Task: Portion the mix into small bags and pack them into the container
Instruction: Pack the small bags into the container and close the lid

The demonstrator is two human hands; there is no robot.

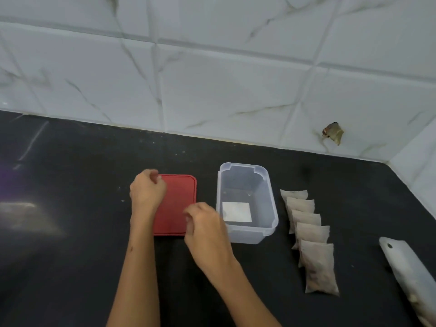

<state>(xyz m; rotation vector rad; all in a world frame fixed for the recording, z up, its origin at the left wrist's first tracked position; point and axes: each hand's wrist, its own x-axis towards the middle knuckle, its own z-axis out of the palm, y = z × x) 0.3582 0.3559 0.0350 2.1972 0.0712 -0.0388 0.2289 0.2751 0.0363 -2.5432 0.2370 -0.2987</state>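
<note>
The clear plastic container (247, 204) is seen standing open on the black counter (70, 256), with a white label on its floor and no bags inside it. Just to its right, five small filled bags (309, 237) are laid in a row that overlaps like steps, running from the wall side toward the front. Farther right, near the edge of the view, a bigger long bag of mix (410, 277) is laid flat, partly cut off by the frame. To the left of the container, the red lid (177, 204) is laid flat on the counter. The left hand (147, 192) is held over the lid's far left corner with its fingers loosely curled, and nothing is seen held in it. The right hand (205, 230) is held over the lid's near right corner, also loosely curled and with nothing in it; part of the container's near left side is hidden by it. Behind everything, a white tiled wall (212, 79) with grey veins is seen, and a brown scrap (333, 133) is stuck on it.
</note>
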